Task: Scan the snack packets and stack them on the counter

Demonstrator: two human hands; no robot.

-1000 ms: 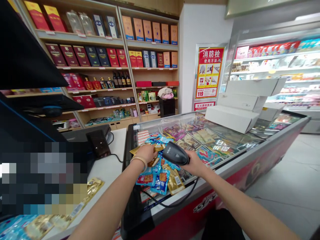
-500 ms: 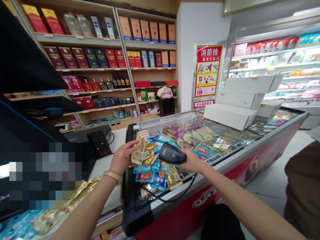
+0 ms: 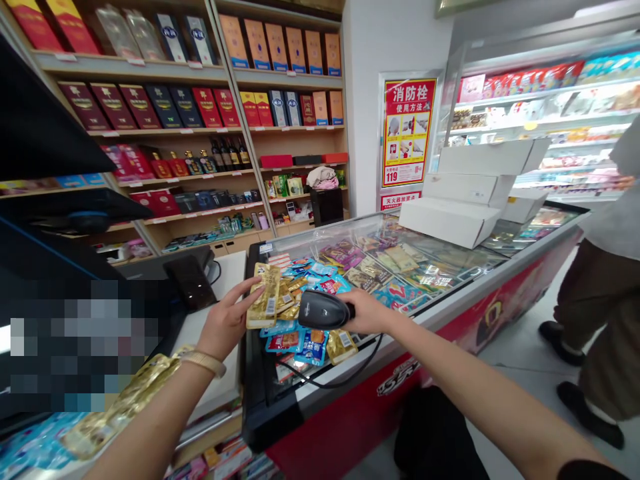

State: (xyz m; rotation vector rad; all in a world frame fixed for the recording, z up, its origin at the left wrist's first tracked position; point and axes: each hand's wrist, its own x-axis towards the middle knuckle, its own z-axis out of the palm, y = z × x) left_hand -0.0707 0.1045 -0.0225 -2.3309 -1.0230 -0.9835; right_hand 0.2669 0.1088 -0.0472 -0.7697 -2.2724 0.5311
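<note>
Head view: our left hand (image 3: 227,320) grips a gold packet (image 3: 265,297) by its edge, fingers pressed on its front, over the left end of the chest freezer (image 3: 340,430). Our right hand (image 3: 367,312) has its fingers wrapped round the black scanner (image 3: 320,310), above that same freezer end. Blue and gold pouches (image 3: 313,345) lie heaped on the freezer there; white boxes (image 3: 447,220) stand toward its far end.
</note>
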